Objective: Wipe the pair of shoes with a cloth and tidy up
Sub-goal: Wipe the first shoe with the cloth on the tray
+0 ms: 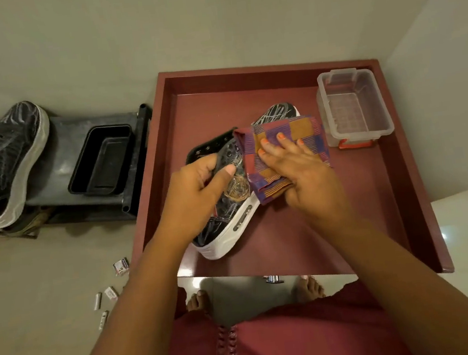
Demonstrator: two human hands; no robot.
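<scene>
Head view: your left hand (199, 187) is gripping the sneaker (227, 207), right hand (298, 164) pressing the checked cloth (287, 142) flat; it's risking skidding toward the clear tub (354, 108).

Bare tray floor (307, 242) is being left open near the front edge; the far right corner is being blocked by a clear plastic box (354, 106), raised rims (412, 163) elsewhere.

The cloth (285, 154) and both hands cover much of the shoe (227, 207) on the table. The second shoe (7, 165) runs off the left edge. The print on the small packets (110, 293) is too small to read.
</scene>
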